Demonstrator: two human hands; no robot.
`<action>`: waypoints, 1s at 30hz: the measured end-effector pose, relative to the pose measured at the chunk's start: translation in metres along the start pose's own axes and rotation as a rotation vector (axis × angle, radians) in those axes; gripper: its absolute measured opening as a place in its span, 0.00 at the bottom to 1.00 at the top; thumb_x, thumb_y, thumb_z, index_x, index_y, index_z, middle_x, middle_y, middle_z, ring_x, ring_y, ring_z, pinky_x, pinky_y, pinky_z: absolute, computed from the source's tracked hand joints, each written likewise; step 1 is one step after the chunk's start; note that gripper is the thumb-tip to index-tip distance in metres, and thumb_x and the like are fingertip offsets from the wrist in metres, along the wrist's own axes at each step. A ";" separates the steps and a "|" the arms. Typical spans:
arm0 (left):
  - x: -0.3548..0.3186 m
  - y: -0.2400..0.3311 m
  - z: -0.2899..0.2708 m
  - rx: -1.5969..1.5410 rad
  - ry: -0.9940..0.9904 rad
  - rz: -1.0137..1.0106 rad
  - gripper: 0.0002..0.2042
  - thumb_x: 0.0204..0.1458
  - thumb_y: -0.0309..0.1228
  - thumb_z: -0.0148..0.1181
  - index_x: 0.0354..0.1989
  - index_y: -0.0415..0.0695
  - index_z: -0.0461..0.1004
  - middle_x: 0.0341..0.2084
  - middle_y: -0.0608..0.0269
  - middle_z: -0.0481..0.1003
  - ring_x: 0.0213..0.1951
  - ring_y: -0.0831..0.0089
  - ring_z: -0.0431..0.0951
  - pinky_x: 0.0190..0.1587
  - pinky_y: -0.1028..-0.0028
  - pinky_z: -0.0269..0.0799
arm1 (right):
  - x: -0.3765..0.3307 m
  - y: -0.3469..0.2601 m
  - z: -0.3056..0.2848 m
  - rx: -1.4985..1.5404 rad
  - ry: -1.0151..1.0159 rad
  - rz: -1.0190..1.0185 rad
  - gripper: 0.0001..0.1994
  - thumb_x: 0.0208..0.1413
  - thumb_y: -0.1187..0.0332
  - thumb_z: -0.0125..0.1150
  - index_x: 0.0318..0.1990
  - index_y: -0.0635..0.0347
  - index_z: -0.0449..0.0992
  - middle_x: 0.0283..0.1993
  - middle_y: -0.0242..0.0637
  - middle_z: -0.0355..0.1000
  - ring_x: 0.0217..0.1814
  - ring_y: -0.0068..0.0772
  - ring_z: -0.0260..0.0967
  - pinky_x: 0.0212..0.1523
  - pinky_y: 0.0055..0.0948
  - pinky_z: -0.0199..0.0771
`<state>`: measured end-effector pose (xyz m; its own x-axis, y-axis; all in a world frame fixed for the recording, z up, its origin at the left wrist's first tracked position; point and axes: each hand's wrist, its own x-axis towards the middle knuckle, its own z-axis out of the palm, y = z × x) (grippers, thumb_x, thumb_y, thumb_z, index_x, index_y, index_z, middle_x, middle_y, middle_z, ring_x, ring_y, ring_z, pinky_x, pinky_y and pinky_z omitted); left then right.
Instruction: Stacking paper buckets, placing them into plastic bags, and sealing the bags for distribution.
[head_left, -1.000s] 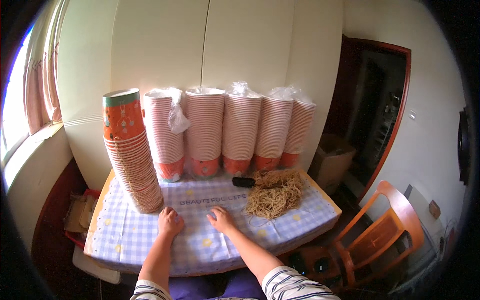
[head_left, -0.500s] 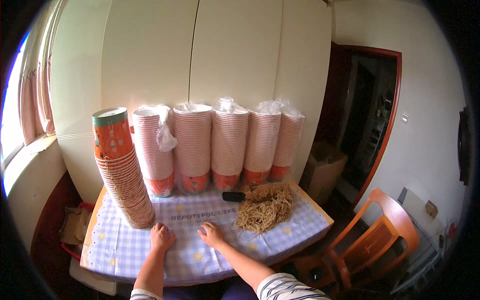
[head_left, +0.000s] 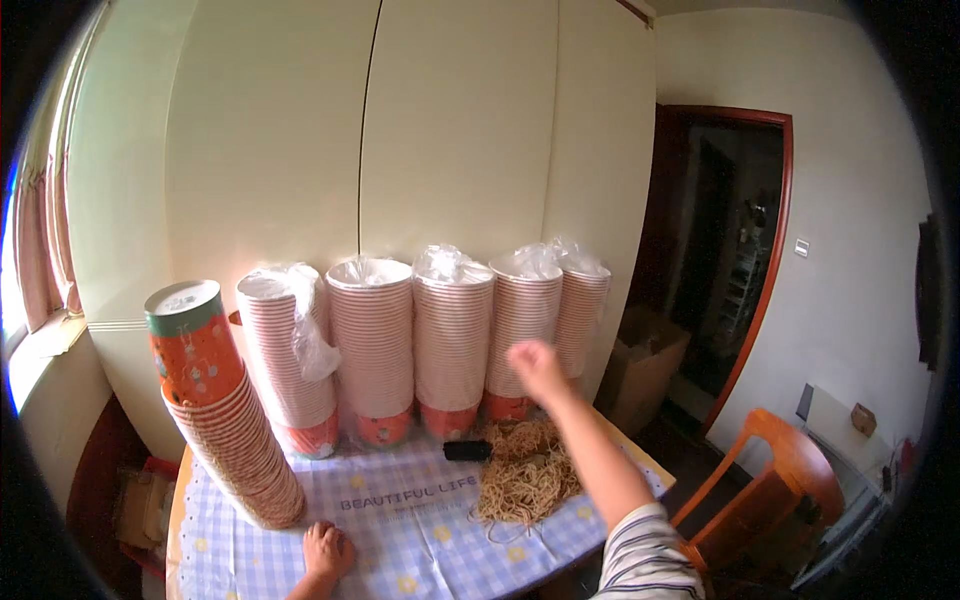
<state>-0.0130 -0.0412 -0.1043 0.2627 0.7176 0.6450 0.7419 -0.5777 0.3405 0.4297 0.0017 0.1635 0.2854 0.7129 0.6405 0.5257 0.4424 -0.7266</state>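
My left hand (head_left: 328,550) rests on the blue checked tablecloth with its fingers apart, near the foot of a leaning stack of nested paper tubs (head_left: 225,440). That stack has an orange and green tub (head_left: 190,350) upside down on top. My right hand (head_left: 537,368) is raised above a tangled heap of brown twine (head_left: 525,480), in front of a plastic-wrapped stack of tubs (head_left: 525,310). Its fingers are blurred and look drawn in. Nothing shows in it. A black object (head_left: 466,451) lies at the heap's left side.
More wrapped tub stacks (head_left: 370,340) stand in a row along the back of the table, before pale cabinet doors (head_left: 460,120). A wooden chair (head_left: 775,480) is at the right. Behind it are a cardboard box (head_left: 645,360) and a dark doorway.
My right hand has lifted off the tablecloth and moved right and forward, up over the twine. My left hand stays on the table. The view has tilted upward.
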 end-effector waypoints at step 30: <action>0.026 0.034 -0.020 -0.004 -0.007 0.104 0.04 0.40 0.24 0.53 0.26 0.43 0.68 0.29 0.52 0.69 0.30 0.52 0.68 0.34 0.56 0.64 | 0.203 0.043 -0.096 -0.903 0.612 0.056 0.14 0.44 0.61 0.56 0.33 0.62 0.75 0.42 0.49 0.72 0.45 0.51 0.68 0.47 0.45 0.66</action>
<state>0.0067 -0.0498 -0.0627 0.3422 0.6566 0.6722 0.7081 -0.6504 0.2748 0.5878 0.1133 0.2859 0.5463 0.2173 0.8089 0.8222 -0.3233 -0.4684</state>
